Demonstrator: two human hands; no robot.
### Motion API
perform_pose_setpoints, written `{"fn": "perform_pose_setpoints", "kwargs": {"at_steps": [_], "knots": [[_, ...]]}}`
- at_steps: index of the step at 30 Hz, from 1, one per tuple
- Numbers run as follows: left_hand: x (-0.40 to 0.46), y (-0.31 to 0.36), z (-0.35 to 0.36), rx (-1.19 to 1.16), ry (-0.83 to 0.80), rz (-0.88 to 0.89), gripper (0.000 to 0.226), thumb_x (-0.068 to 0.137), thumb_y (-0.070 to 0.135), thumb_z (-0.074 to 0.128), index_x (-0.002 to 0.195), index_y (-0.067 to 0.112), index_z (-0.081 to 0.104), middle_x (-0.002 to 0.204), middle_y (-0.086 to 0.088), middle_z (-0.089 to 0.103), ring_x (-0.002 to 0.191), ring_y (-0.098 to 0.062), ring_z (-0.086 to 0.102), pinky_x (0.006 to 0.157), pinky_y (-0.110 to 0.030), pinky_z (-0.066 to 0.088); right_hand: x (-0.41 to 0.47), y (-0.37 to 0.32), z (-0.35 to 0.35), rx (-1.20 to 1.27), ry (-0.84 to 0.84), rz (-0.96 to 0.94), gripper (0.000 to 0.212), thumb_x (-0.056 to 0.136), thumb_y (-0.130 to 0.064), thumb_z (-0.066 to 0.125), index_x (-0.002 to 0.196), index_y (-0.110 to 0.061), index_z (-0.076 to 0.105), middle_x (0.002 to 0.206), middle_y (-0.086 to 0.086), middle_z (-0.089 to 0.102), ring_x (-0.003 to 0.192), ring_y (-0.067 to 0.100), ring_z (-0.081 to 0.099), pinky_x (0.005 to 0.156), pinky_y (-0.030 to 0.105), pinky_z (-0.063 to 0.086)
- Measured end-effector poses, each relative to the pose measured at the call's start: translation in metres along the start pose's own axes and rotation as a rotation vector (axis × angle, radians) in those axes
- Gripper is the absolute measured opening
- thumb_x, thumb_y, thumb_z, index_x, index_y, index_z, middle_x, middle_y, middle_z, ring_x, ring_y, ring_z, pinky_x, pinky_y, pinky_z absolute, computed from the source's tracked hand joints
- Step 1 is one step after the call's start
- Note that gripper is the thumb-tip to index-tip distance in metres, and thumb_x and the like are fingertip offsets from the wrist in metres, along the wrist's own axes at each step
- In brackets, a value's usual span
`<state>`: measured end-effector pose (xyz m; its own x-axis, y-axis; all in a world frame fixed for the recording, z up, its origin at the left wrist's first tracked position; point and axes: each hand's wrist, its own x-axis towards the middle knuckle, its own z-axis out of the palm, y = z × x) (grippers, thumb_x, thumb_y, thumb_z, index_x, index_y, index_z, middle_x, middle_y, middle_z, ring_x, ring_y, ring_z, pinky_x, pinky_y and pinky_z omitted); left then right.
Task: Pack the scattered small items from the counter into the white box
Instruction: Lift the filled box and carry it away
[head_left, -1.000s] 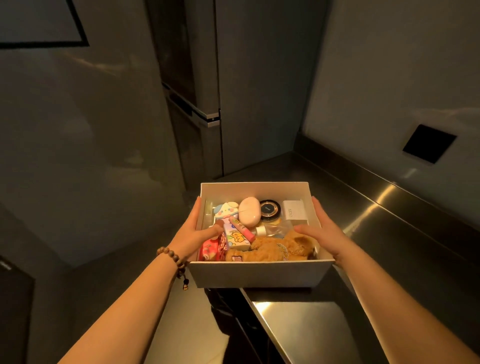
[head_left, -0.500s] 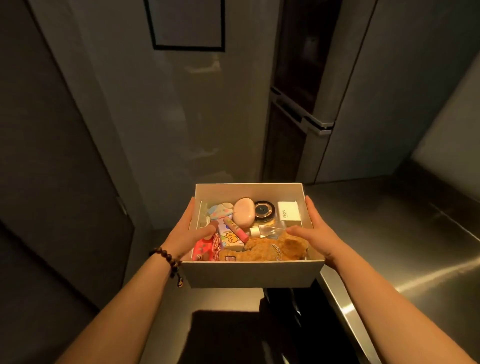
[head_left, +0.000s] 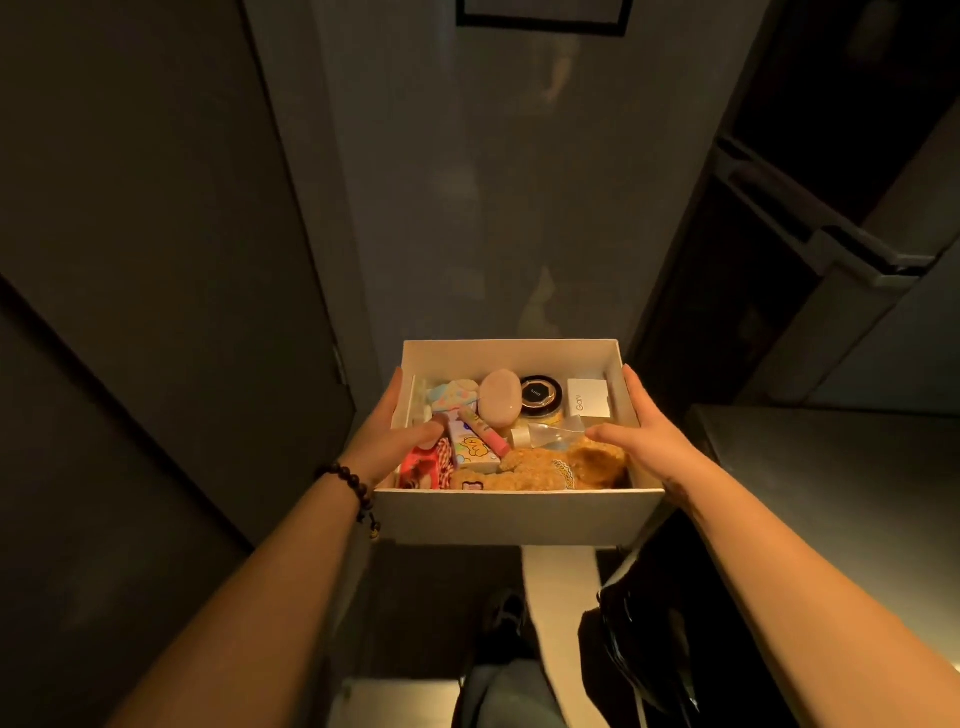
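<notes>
The white box (head_left: 519, 517) is held in the air in front of me, off the counter. My left hand (head_left: 387, 441) grips its left wall, thumb inside. Gripping the right wall is my right hand (head_left: 641, 441), thumb over the contents. Inside lie several small items: a pink oval case (head_left: 500, 397), a black round jar (head_left: 540, 395), a small white carton (head_left: 588, 397), a brown plush toy (head_left: 545, 467), a clear little bottle (head_left: 550, 435), a pink tube (head_left: 483, 428) and colourful packets (head_left: 470, 452).
The steel counter (head_left: 831, 467) lies to the right, its corner near my right forearm. A tall fridge (head_left: 841, 218) stands at the back right. A grey wall is straight ahead, with a dark door (head_left: 130, 312) on the left. My foot (head_left: 506, 613) shows on the floor below.
I have turned left with the box: the counter and fridge slid to the right edge of view, and the box hangs over the floor. Both hands keep the same grip.
</notes>
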<state>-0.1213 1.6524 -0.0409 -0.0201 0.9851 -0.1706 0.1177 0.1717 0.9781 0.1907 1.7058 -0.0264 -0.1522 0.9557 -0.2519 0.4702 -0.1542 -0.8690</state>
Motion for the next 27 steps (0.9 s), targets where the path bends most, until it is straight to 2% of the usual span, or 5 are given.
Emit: {"fn": "perform_pose_setpoints", "kwargs": {"at_steps": [9,16,20,23,27], "knots": [[0.176,0.0,-0.007,0.0,0.01,-0.094,0.073,0.079,0.031,0.072,0.119,0.07,0.025,0.105,0.029,0.052,0.083,0.001,0.066,0.062,-0.021,0.055,0.187,0.022,-0.012,0.181,-0.081,0.057,0.099,0.076,-0.032,0.077,0.14,-0.061,0.007,0.15,-0.006,0.03,0.1,0.004,0.05,0.076,0.021,0.046],[0.284,-0.004,-0.004,-0.036,0.039,-0.091,0.062,0.088,0.02,0.064,0.132,0.051,0.032,0.121,0.003,0.059,0.1,-0.02,0.066,0.078,-0.037,0.056,0.29,0.026,-0.024,0.301,-0.11,0.1,0.094,0.076,-0.023,0.076,0.139,-0.06,0.018,0.121,-0.026,0.049,0.108,0.005,0.06,0.075,0.02,0.053],[0.334,-0.02,-0.009,0.133,0.086,-0.025,0.063,0.09,0.019,0.061,0.142,0.026,0.027,0.128,0.006,0.053,0.114,-0.003,0.054,0.084,-0.016,0.049,0.333,0.03,-0.015,0.363,-0.146,0.148,0.095,0.074,-0.023,0.077,0.139,-0.061,0.019,0.123,-0.021,0.051,0.106,0.005,0.063,0.073,0.022,0.055],[0.373,-0.056,-0.017,0.164,0.046,-0.049,0.071,0.09,0.012,0.059,0.147,0.017,0.017,0.147,-0.005,0.036,0.132,-0.014,0.038,0.105,-0.038,0.04,0.366,0.05,-0.001,0.397,-0.134,0.184,0.095,0.072,-0.026,0.077,0.137,-0.064,0.02,0.127,-0.015,0.052,0.108,0.012,0.063,0.072,0.025,0.056],[0.425,-0.135,-0.019,0.159,0.049,-0.078,0.079,0.091,0.014,0.058,0.149,0.028,0.006,0.147,0.016,0.026,0.131,-0.003,0.033,0.093,-0.01,0.039,0.418,0.101,0.032,0.371,-0.109,0.182,0.089,0.075,-0.03,0.074,0.126,-0.075,0.017,0.127,-0.019,0.044,0.112,0.015,0.055,0.076,0.029,0.055]]}}
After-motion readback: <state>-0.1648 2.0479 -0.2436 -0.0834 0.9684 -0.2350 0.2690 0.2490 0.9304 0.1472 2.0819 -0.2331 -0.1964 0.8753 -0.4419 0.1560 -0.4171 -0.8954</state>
